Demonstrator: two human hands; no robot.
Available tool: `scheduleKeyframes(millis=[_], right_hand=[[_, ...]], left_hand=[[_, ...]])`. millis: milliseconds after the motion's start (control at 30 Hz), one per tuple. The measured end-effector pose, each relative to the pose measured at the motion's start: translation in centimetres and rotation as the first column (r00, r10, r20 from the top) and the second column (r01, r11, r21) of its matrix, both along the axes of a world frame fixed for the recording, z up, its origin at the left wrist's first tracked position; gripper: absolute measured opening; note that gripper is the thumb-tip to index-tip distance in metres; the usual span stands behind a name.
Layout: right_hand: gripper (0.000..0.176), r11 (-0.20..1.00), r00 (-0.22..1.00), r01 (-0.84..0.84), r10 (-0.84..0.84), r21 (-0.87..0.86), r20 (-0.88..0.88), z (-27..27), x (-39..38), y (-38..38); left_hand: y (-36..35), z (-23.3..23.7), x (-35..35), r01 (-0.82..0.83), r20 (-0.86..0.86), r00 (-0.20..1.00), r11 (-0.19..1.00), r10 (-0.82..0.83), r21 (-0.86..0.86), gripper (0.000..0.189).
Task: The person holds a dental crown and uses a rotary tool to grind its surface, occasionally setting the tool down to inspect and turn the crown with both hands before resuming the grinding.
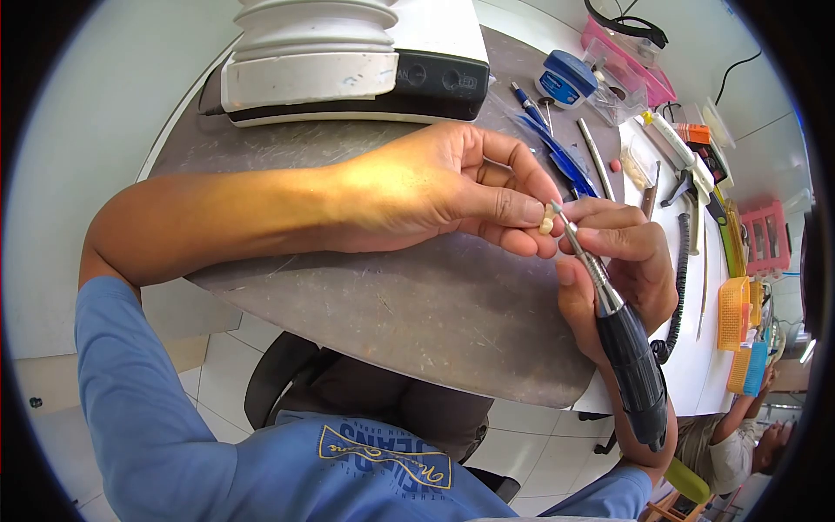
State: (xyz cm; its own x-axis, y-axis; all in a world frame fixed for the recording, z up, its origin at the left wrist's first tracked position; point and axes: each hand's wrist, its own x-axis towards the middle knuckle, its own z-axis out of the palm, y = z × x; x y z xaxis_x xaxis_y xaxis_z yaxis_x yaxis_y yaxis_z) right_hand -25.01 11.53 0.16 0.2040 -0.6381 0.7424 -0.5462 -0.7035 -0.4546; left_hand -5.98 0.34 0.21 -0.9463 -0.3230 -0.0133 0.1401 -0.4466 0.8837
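Note:
Between the thumb and fingers of my left hand (pixel 474 187) is a small cream-coloured dental crown piece (pixel 547 219), shaped like a few joined teeth. My right hand (pixel 631 252) is wrapped round a dental handpiece (pixel 628 361) with a black body and a silver nose. The handpiece's small greenish-grey tip (pixel 557 206) is at the crown piece; whether it touches cannot be made out. Both hands are close together above the grey worktop (pixel 417 322). My left fingers partly cover the crown piece.
A white and black box with a ribbed hose (pixel 357 83) stands at the back. Blue tools (pixel 557 143), a metal rod (pixel 596 157) and a blue-lidded jar (pixel 565 78) lie beyond my hands. A coiled cord (pixel 677 287) and coloured baskets (pixel 735 313) are on the right. Another person (pixel 739 448) sits at lower right.

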Motion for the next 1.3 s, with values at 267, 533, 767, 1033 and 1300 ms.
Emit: scheduleKeyframes(millis=[267,533,767,1033,1300], right_hand=[[0.028,0.998,0.999,-0.026,0.025,0.052,0.019,0.0,-0.2,0.1],[0.022,0.923,0.831,0.210,-0.342,0.324,0.438,0.6,-1.8,-0.1],[0.033,0.881,0.453,-0.281,-0.229,0.381,0.862,4.8,-6.2,1.6],[0.037,0.546,0.535,0.184,-0.753,0.817,0.383,4.7,-7.9,9.6],[0.049,0.298,0.531,0.764,-0.795,0.573,-0.295,1.3,-6.7,11.3]], left_hand=[[0.0,0.0,0.0,0.006,-0.002,1.000,1.000,-0.006,0.008,0.016],[0.0,-0.2,0.0,-0.182,0.012,0.980,0.917,0.199,-0.354,0.024],[0.3,0.2,0.2,-0.167,0.041,0.968,0.752,0.249,-0.637,0.015],[1.2,0.6,0.6,-0.178,-0.079,0.956,0.342,0.283,-0.923,0.008],[0.2,-0.7,0.3,-0.233,-0.200,0.945,0.105,0.259,-0.967,0.011]])
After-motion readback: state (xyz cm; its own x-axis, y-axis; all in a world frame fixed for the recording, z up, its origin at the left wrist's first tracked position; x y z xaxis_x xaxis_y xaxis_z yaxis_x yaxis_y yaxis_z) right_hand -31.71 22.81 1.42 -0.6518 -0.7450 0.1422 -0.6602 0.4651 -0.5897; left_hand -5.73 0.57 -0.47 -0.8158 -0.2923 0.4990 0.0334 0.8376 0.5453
